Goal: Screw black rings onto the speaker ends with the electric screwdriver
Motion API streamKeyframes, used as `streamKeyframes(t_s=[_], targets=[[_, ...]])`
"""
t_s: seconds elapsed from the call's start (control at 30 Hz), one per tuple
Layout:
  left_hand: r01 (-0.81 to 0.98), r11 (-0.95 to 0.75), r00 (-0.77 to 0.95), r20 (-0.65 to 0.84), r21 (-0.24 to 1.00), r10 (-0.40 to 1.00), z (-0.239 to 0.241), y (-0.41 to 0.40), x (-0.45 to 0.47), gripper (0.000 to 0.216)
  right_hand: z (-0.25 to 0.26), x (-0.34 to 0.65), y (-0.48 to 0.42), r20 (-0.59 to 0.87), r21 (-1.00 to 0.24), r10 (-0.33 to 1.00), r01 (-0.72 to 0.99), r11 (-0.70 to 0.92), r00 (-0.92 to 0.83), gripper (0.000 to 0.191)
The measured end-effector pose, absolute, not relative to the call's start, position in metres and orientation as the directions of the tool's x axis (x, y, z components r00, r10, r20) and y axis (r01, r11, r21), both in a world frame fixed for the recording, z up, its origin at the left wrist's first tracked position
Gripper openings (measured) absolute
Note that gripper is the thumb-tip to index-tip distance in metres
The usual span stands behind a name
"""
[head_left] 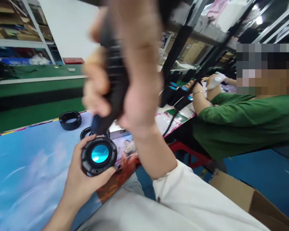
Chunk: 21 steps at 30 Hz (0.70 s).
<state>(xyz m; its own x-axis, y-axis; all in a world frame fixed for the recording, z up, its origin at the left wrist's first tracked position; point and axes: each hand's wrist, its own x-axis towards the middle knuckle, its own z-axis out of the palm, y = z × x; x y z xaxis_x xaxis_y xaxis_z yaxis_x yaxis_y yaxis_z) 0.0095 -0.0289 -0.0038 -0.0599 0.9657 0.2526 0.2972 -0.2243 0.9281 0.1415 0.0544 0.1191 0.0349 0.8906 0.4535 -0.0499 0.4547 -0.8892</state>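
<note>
My left hand [80, 183] grips a round black lens housing [110, 155], thumb and fingers around its rim. A shiny blue lens [100, 154] sits in its middle and faces up at me. Close to the camera, my right hand [139, 80] is wrapped round a black hand-held tool with a ribbed grip [117, 70]. Motion smears both, and the tool's upper part is cut off by the frame, so its exact kind is unclear. The tool's lower end hangs just above the housing. Behind the housing lies a black ring [85, 132], partly hidden; a thicker black ring [70, 120] lies farther left.
At right a co-worker in a green top [243, 118] handles something beside several black cylinders with blue lenses [184, 88]. An open cardboard box [233, 189] stands on the floor at lower right. Beyond the blue printed table mat [38, 166] is a green bench [55, 70].
</note>
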Motion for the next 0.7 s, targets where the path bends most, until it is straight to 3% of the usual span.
streamKeyframes(t_s=[0.17, 0.37, 0.7], targets=[[0.341, -0.390, 0.073, 0.390, 0.855, 0.918, -0.011, -0.023, 0.003, 0.075, 0.112, 0.206, 0.072, 0.453, -0.874, 0.888, -0.157, 0.460, 0.077, 0.065], [0.361, -0.429, 0.107, 0.420, 0.828, 0.901, -0.015, -0.023, -0.005, 0.075, 0.075, 0.206, 0.093, 0.534, -0.744, 0.787, -0.270, 0.611, 0.309, 0.059], [0.264, -0.488, 0.030, 0.498, 0.832, 0.866, -0.012, -0.023, 0.007, 0.065, 0.068, 0.199, 0.083, 0.477, -0.801, 0.864, -0.323, 0.503, 0.163, 0.055]])
